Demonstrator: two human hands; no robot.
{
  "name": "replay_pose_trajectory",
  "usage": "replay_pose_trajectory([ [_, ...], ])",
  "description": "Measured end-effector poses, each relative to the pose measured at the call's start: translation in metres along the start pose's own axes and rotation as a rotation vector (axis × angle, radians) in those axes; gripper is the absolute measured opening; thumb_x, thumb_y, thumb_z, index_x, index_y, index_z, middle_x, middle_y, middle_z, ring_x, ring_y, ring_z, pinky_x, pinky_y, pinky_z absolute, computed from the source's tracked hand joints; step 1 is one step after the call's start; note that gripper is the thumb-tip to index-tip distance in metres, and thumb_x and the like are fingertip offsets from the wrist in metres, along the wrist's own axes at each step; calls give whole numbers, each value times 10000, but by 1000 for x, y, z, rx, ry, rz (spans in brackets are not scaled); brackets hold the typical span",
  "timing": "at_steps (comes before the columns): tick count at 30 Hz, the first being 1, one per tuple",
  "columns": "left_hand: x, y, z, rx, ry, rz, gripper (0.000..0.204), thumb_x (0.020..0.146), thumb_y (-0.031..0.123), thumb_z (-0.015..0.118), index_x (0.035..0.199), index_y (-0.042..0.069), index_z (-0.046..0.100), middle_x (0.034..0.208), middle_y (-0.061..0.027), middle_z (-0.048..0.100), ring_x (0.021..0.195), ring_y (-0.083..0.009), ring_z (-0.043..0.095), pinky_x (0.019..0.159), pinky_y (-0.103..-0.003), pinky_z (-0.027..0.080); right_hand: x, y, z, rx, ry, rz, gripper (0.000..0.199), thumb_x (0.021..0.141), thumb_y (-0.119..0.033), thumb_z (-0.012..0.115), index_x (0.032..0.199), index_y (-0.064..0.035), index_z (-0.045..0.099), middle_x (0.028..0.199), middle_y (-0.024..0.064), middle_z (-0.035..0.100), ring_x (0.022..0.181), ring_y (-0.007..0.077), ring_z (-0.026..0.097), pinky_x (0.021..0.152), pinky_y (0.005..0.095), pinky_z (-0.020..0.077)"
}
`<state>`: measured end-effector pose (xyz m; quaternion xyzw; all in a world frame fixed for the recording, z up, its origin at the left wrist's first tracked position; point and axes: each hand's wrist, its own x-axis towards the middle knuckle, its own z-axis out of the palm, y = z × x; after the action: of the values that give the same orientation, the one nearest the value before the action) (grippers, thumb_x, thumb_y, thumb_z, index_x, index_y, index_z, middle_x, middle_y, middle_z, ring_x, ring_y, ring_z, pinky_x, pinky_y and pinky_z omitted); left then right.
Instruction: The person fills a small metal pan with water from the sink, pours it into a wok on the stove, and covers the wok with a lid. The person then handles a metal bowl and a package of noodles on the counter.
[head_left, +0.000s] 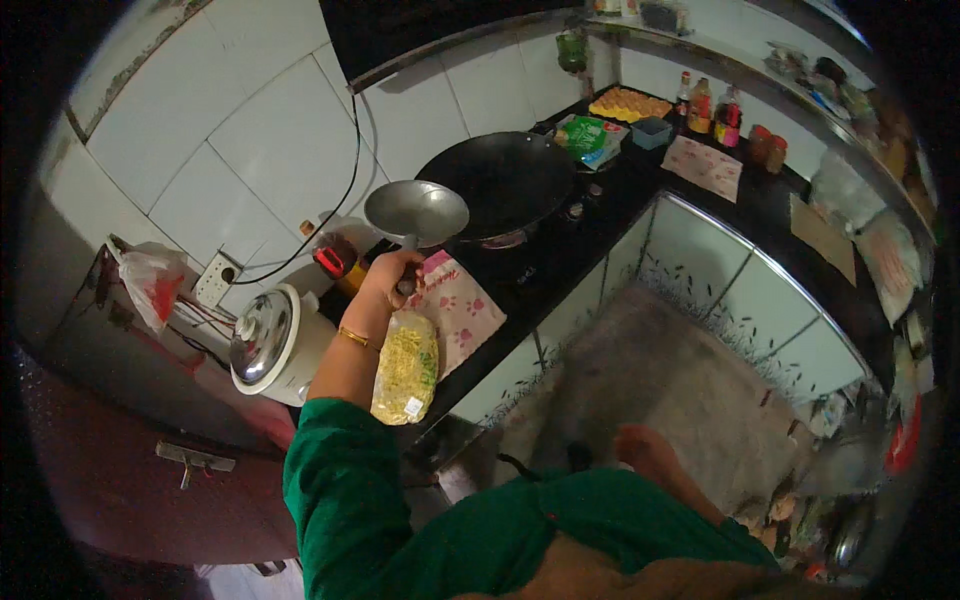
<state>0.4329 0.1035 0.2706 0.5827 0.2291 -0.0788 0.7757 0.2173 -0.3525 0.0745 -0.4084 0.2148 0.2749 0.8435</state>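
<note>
White tiles make the wall [200, 110] behind the cooking place, and their joints look dark. The grey floor [640, 350] lies below, with a worn and stained surface. Along it bends the black tabletop [545, 280], smooth and a little shiny, which turns a corner and goes on along the right side. Under it stand pale cabinet doors [705, 250], decorated with dark plant drawings and edged at the top by a shiny strip. A shelf [700, 45] runs above the far part, with packages on it.

A wide black wok [500, 185] sits near the corner. At the left end of the tabletop there is a pale cooker [312, 340] with a shiny lid. A pink patterned mat [465, 320] lies between the wok and a clear bag of yellow and green food [408, 365], which partly covers it. The grey metal ladle [415, 205] is held above the tabletop, its bowl in front of the wok's left rim; I cannot tell if they touch. Beyond the wok lies a tray of eggs [630, 105].

The left hand [392, 272] is closed around the ladle's dark handle. The right hand [640, 445] hangs low over the floor, dim; I cannot tell how its fingers stand. A white socket [216, 280] is on the wall.
</note>
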Motion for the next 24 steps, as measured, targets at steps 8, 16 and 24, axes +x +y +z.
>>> replay_pose_trajectory([
  [8, 81, 21, 23, 187, 153, 101, 195, 777, 92, 594, 617, -7, 543, 545, -91, 503, 418, -192, 465, 405, -323, 349, 105, -81, 1, -2, -128, 50, 246, 828, -140, 576, 1051, -38, 549, 915, 111, 601, 860, 248, 595, 781, 379, 499],
  [16, 94, 29, 28, 509, 225, 128, 166, 747, 81, 603, 735, -18, 471, 599, -124, 518, 437, -193, 503, 385, -339, 389, 152, -99, -2, -124, -392, 150, 314, 861, -194, 540, 1138, -46, 526, 1001, 138, 606, 892, 269, 592, 812, 411, 485],
  [24, 93, 9, 28, 1047, 449, 408, 273, 728, 98, 594, 879, -25, 402, 701, -237, 557, 622, -354, 598, 550, -419, 478, 171, -95, 11, -346, -380, 228, 314, 855, -208, 571, 1121, -49, 525, 986, 134, 601, 896, 273, 592, 791, 432, 490],
])
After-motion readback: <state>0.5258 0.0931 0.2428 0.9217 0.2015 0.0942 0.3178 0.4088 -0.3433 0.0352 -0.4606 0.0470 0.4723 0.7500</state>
